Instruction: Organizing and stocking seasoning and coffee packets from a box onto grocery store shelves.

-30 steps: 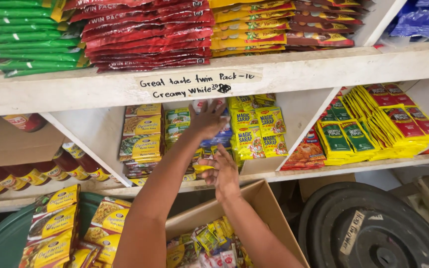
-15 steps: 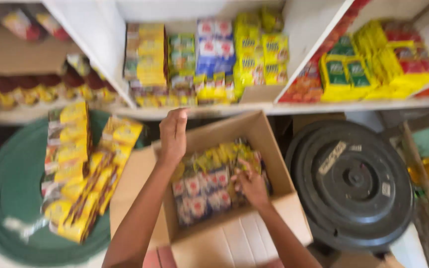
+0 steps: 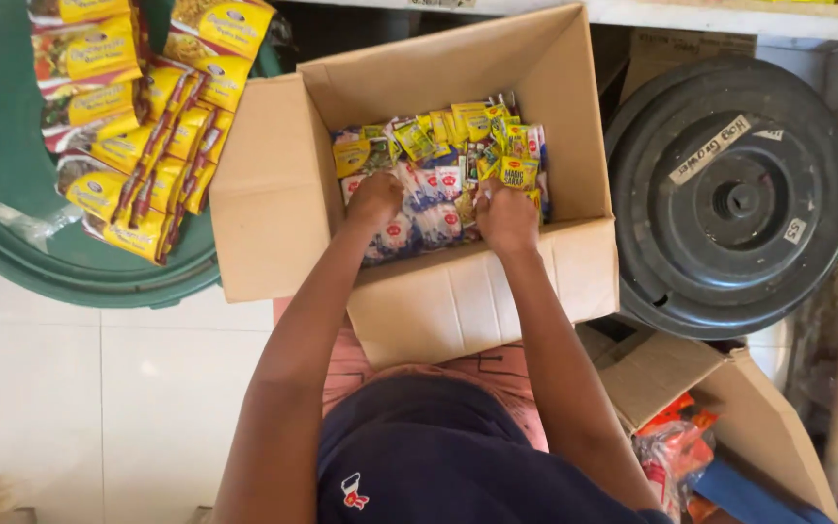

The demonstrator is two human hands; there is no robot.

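— Where are the sachets?
— In the box, twelve o'clock of me. My left hand and right hand are both closed on bunches.
— Handling?
— Light, soft, probably slippery; I'd grip mid-bunch.

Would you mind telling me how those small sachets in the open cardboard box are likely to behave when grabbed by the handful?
The small sachets look thin and glossy, so probably floppy and a little slippery. They lie loose and jumbled in the cardboard box, so some may slide out of a handful. Each seems light; the left hand and right hand rest among them.
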